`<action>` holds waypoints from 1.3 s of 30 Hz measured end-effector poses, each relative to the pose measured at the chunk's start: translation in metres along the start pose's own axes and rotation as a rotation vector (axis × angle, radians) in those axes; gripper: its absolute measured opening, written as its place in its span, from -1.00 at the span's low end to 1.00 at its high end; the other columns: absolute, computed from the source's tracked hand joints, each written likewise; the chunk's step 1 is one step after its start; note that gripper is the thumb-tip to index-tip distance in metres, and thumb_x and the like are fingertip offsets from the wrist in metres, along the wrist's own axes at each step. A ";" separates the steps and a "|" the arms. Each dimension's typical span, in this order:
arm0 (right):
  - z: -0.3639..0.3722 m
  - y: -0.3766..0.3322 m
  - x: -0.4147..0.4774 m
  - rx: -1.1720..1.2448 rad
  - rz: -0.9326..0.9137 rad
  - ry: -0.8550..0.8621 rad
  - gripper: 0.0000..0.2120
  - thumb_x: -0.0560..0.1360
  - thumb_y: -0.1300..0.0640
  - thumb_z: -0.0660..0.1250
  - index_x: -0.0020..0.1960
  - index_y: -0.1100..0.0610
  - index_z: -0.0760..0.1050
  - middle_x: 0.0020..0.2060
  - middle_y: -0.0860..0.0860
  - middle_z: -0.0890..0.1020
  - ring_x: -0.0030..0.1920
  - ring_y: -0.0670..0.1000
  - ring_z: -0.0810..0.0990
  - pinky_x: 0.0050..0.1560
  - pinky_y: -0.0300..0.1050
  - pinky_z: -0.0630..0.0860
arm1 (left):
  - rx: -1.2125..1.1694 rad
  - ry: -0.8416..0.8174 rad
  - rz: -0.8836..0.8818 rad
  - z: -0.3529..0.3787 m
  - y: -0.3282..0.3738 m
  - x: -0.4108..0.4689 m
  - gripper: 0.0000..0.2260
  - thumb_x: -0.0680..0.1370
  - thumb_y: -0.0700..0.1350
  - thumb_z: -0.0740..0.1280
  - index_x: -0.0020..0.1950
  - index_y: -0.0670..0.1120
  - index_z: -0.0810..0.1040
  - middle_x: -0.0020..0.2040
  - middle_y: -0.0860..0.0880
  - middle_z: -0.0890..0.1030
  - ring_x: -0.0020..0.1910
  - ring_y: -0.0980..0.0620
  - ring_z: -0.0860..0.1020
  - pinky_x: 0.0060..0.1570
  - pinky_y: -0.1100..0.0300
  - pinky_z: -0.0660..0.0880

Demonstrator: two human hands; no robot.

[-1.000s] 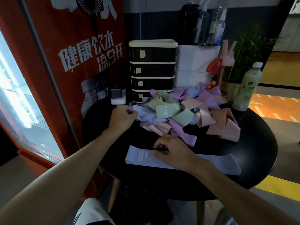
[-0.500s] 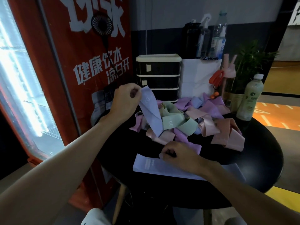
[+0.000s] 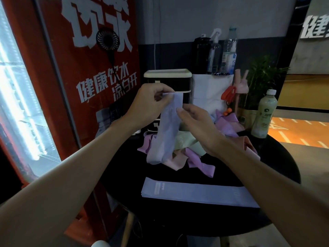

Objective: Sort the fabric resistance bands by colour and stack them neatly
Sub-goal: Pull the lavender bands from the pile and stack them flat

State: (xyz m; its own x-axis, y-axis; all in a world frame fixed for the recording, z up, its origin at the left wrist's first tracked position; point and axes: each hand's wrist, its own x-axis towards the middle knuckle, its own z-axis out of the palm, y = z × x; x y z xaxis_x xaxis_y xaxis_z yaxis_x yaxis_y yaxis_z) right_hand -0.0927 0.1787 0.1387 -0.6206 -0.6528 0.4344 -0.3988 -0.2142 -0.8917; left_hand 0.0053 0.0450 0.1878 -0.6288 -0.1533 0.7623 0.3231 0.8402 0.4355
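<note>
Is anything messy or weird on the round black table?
Yes. The pink, purple and green fabric bands lie in a crumpled, tangled heap at the back of the round black table, unsorted. The flat stack of light blue bands in front looks neat. Nothing looks spilled or broken.

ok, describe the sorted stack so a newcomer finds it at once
On the round black table, go to the near edge, before the jumbled pile. The stack of blue bands lies flat and squared there; the loose blue band hangs between left hand and right hand.
</note>
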 end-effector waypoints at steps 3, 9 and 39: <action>0.001 -0.004 -0.002 -0.004 -0.020 0.036 -0.86 0.58 0.14 0.32 0.05 0.19 0.58 -0.06 0.17 0.69 -0.06 0.05 0.66 0.08 0.14 0.58 | 0.004 0.004 0.001 -0.001 0.006 0.003 -0.86 0.60 -0.29 0.32 0.03 -0.09 0.64 -0.12 0.16 0.62 -0.11 0.31 0.60 -0.06 0.38 0.54; 0.001 -0.012 -0.001 -0.028 -0.061 0.156 -0.86 0.57 0.17 0.33 -0.04 0.26 0.58 -0.12 0.26 0.66 -0.20 0.03 0.56 -0.15 0.04 0.51 | -0.083 0.025 -0.072 -0.002 0.011 0.005 -0.89 0.56 -0.26 0.40 0.07 -0.16 0.65 -0.07 0.06 0.67 -0.08 0.16 0.66 -0.03 0.24 0.61; -0.008 0.027 -0.025 0.023 0.119 -0.076 -0.87 0.53 0.22 0.38 0.06 0.23 0.58 -0.07 0.05 0.72 -0.04 0.05 0.70 -0.02 -0.07 0.64 | -0.256 0.170 -0.209 -0.005 0.016 0.015 -0.91 0.61 -0.25 0.34 0.06 -0.17 0.63 -0.16 0.07 0.69 -0.19 0.18 0.67 -0.17 0.31 0.59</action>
State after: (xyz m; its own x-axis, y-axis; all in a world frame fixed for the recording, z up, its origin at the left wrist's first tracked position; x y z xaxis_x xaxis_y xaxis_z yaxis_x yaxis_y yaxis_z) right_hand -0.0931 0.1951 0.1045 -0.6096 -0.7273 0.3153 -0.3091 -0.1482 -0.9394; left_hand 0.0045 0.0531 0.2085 -0.5805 -0.4097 0.7037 0.3801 0.6279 0.6791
